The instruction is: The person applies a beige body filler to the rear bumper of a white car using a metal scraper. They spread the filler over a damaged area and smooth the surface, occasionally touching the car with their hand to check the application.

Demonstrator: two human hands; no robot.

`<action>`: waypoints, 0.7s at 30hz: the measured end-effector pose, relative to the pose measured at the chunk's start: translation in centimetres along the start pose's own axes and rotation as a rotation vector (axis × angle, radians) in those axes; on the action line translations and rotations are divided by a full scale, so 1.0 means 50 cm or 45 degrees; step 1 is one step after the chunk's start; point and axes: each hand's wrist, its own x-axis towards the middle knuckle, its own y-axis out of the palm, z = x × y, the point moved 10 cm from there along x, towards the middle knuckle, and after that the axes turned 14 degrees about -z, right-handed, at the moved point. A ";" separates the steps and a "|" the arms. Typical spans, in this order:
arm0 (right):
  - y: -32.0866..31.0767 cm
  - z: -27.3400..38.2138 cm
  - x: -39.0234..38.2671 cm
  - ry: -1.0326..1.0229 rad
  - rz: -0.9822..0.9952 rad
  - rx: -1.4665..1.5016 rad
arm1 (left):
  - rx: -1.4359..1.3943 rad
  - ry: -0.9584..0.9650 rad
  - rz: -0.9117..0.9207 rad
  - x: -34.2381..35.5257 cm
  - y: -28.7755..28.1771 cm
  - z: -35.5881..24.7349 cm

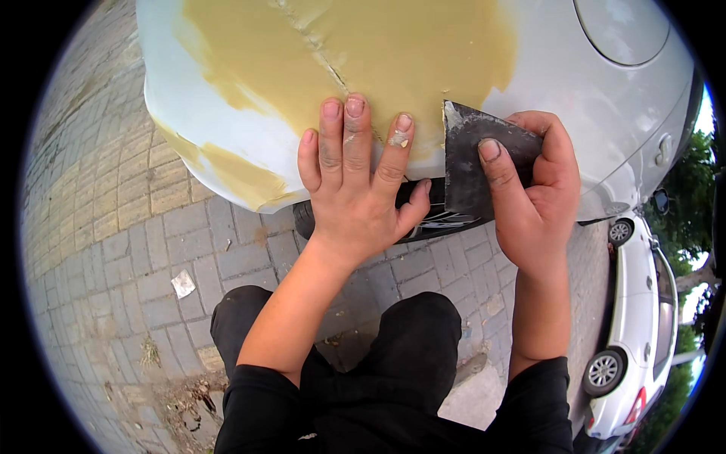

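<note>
Before me is a white car's body panel (628, 91) with a wide patch of tan body filler (408, 53) spread over it. A rough seam (318, 53) runs down through the filler toward my fingers. My left hand (359, 166) lies with its fingers spread against the lower part of the patch; a pale smear of filler sticks to one finger. In my right hand (529, 174) is a flat black spreader (476, 163), pinched between thumb and fingers. Its left edge stands at the right side of the filler, beside my left hand; whether it touches the panel I cannot tell.
Part of a wheel (439, 223) shows below the panel. My knees (416, 325) are bent over grey paving bricks (166, 242), where a scrap of white paper (182, 284) lies. A pale stone block (476, 393) is by my right leg. Another white car (635, 303) stands farther right.
</note>
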 end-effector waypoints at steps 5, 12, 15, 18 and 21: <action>-0.004 0.006 0.000 -0.055 -0.032 -0.012 | -0.019 -0.020 0.018 0.003 0.000 0.000; -0.003 0.008 -0.001 0.030 -0.071 -0.007 | -0.063 -0.047 0.043 0.006 -0.003 0.001; -0.002 0.014 0.000 0.003 -0.079 -0.088 | -0.064 -0.049 0.050 0.009 -0.003 0.001; -0.002 0.038 0.007 -0.108 -0.059 -0.273 | -0.082 -0.049 0.055 0.008 -0.004 -0.001; 0.005 0.062 0.018 -0.201 0.005 -0.400 | -0.067 -0.033 0.043 0.005 -0.004 0.000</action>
